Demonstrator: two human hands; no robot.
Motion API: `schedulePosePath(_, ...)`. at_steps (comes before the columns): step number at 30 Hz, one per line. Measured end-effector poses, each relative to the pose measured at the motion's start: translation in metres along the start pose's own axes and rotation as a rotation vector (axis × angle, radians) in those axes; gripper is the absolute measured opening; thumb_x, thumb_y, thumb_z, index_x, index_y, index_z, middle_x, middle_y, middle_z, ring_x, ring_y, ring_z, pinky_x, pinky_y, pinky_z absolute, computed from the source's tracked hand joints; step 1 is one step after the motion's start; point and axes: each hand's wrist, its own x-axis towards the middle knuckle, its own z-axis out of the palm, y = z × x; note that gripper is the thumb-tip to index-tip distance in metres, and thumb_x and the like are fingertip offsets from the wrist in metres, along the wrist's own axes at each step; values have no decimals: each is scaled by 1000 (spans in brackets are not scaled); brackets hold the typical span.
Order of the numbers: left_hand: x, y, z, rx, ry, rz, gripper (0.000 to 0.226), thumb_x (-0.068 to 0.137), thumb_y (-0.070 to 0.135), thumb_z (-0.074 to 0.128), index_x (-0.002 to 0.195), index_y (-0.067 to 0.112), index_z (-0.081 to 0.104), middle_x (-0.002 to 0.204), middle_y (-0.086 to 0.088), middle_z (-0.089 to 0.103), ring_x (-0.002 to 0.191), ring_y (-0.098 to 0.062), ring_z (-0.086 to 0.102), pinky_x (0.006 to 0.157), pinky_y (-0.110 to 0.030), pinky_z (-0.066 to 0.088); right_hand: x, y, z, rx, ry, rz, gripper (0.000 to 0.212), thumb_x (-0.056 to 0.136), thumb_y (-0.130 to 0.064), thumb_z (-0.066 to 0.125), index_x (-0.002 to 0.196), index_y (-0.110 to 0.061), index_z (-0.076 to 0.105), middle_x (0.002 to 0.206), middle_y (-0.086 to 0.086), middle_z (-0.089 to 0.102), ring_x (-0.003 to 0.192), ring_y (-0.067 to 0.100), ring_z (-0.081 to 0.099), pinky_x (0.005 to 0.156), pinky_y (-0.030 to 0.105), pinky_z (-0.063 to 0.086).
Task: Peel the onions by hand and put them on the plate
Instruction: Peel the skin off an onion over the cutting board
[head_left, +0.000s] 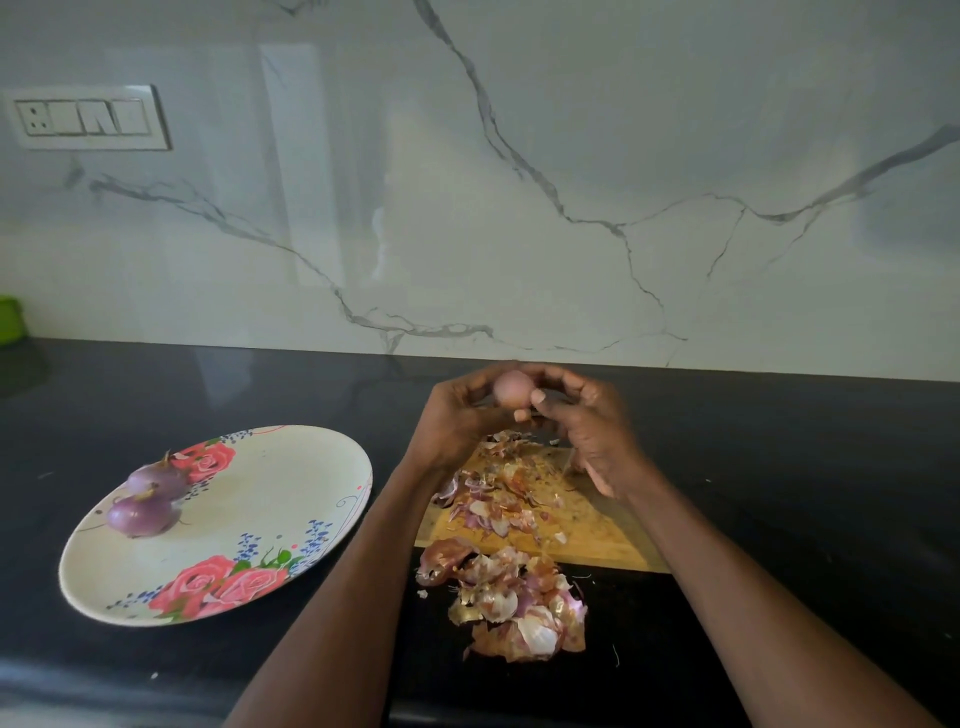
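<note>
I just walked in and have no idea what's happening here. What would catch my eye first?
Most striking are the two hands, left hand and right hand, raised together over the dark counter, holding a small pale onion between them. Below them, a heap of papery onion skins spills from a wooden board. To the left sits a rose-patterned plate holding two purple peeled onions.

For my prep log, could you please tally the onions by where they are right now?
Peeled onions on the plate: 2
Onion held in the left hand and right hand: 1
Total: 3 onions
</note>
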Motion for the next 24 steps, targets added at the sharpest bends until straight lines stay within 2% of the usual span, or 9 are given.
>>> schedulePosePath(3, 0, 0, 0, -45, 5, -60, 45, 80, -13, 71, 107, 23, 72, 100, 2, 78, 91, -10, 72, 76, -22, 56, 0, 0, -1, -133, 36, -93, 24, 88, 4, 71, 103, -13, 74, 106, 10, 76, 94, 27, 75, 74, 29, 61)
schedulePosePath(6, -1, 1, 0, -202, -23, -142, 33, 78, -9, 70, 102, 13, 75, 98, -8, 77, 87, -20, 73, 78, -27, 60, 2, 2, -2, -258, 61, -178, 23, 88, 1, 73, 93, -21, 73, 102, 8, 75, 91, 24, 74, 70, 26, 60)
schedulePosePath(8, 0, 0, -3, -294, -17, -191, 29, 72, 2, 71, 100, 10, 77, 101, -14, 75, 88, -25, 73, 82, -31, 61, 4, 4, -4, -382, 59, -220, 23, 87, -3, 75, 91, -25, 73, 99, -3, 75, 95, 15, 72, 76, 25, 58)
schedulePosePath(11, 3, -5, -7, -340, 25, -225, 36, 79, 8, 69, 115, 3, 70, 110, -20, 72, 92, -27, 72, 89, -35, 60, 6, 6, -5, -506, 39, -262, 22, 87, -8, 76, 91, -29, 71, 99, -9, 74, 99, 6, 68, 84, 22, 51)
schedulePosePath(15, 4, -9, -9, -297, 84, -220, 39, 84, 10, 70, 121, -2, 67, 109, -20, 74, 92, -27, 72, 86, -36, 61, 2, 1, -3, -509, -10, -274, 33, 84, -9, 78, 89, -40, 70, 92, -16, 75, 93, 5, 70, 81, 30, 56)
schedulePosePath(17, 4, -10, -7, -299, 102, -216, 33, 87, 6, 69, 119, -1, 68, 107, -19, 74, 90, -26, 73, 86, -37, 61, 1, 1, -4, -491, -30, -265, 33, 84, -7, 78, 86, -39, 70, 88, -18, 74, 88, 6, 70, 78, 30, 56)
schedulePosePath(21, 1, -15, -1, -357, 170, -210, 31, 84, 12, 71, 115, 3, 70, 103, -15, 76, 83, -21, 73, 78, -30, 62, 3, 9, -5, -542, 12, -312, 17, 86, -8, 76, 84, -24, 73, 90, -5, 73, 87, 10, 68, 74, 23, 51)
schedulePosePath(24, 1, -15, 3, -351, 192, -199, 28, 86, 17, 70, 111, 3, 72, 102, -16, 75, 84, -22, 72, 78, -30, 62, 5, 16, -3, -546, 52, -315, 17, 87, -9, 75, 89, -25, 72, 97, -3, 71, 91, 9, 67, 78, 20, 50)
